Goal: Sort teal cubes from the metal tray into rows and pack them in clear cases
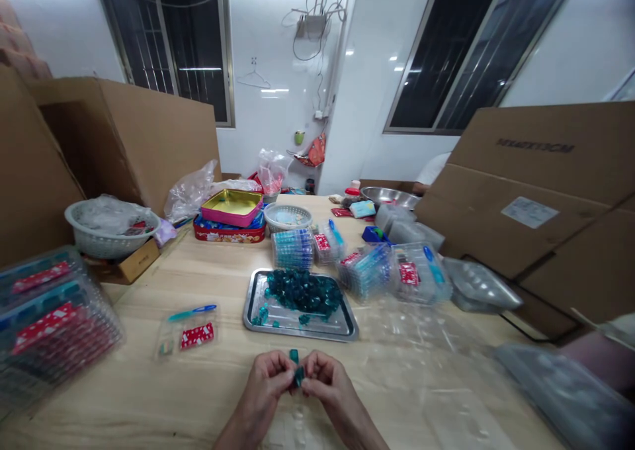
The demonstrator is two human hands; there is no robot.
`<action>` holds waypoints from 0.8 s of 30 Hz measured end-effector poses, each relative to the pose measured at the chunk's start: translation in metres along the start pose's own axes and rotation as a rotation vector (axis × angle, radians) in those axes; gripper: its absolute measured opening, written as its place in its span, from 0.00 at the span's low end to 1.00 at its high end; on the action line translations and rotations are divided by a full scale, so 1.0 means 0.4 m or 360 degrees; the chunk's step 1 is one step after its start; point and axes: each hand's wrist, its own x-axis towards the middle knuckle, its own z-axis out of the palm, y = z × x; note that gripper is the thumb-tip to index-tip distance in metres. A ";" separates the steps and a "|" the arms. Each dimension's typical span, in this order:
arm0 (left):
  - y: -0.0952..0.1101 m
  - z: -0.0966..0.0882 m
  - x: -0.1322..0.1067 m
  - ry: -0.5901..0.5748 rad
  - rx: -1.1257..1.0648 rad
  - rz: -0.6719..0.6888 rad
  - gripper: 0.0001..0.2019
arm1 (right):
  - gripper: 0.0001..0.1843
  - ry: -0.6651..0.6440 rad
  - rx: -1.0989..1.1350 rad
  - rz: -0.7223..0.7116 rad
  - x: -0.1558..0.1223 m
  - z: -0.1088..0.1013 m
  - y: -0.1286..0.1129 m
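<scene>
Our left hand [262, 394] and right hand [333, 394] pinch small teal pieces [298, 376] (the steel tray [297, 325] of more sits close, apparently for easy reach).

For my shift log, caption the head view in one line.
Left hand and right hand pinch small teal pieces above a wooden table, near a steel tray heaped with more.

Hard overhead light floods the white wall [268, 33], flaring along the top edge and glinting off the steel tray [297, 327]. The dark windows [436, 53] add little daylight. Wide-angle distortion bends the frame's edges. A gray plastic sheet [560, 397] blurs at lower right. The left hand [260, 390] and right hand [335, 390] cast only faint shadows.
</scene>
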 end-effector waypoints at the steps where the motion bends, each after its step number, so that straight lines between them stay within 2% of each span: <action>1: 0.001 0.001 -0.002 -0.0015 -0.0022 -0.0015 0.14 | 0.19 0.0000 0.0031 0.0001 0.000 0.002 0.001; 7: 0.022 0.007 0.003 -0.0075 -0.0224 -0.0140 0.17 | 0.22 -0.0016 0.0186 0.0090 -0.001 0.006 -0.007; 10: 0.046 0.008 0.013 -0.0071 -0.0152 -0.0174 0.16 | 0.22 -0.0031 0.0211 0.0183 0.006 -0.002 -0.032; 12: 0.056 0.005 0.026 -0.0046 -0.0008 -0.0160 0.15 | 0.21 -0.0025 0.0097 0.0211 0.018 -0.012 -0.048; 15: 0.051 -0.006 0.055 0.0093 0.0500 -0.0082 0.11 | 0.18 0.0035 -0.0254 0.0249 0.041 -0.034 -0.047; 18: 0.023 -0.019 0.088 0.0282 0.1048 -0.0056 0.06 | 0.12 0.0116 -0.0596 0.0297 0.064 -0.053 -0.012; 21: -0.009 -0.029 0.108 0.0415 0.1282 -0.0019 0.05 | 0.07 0.0206 -0.1017 0.0295 0.075 -0.060 0.028; 24: -0.029 -0.031 0.111 0.0492 0.1448 0.0043 0.06 | 0.04 0.0281 -0.1683 0.0053 0.074 -0.056 0.044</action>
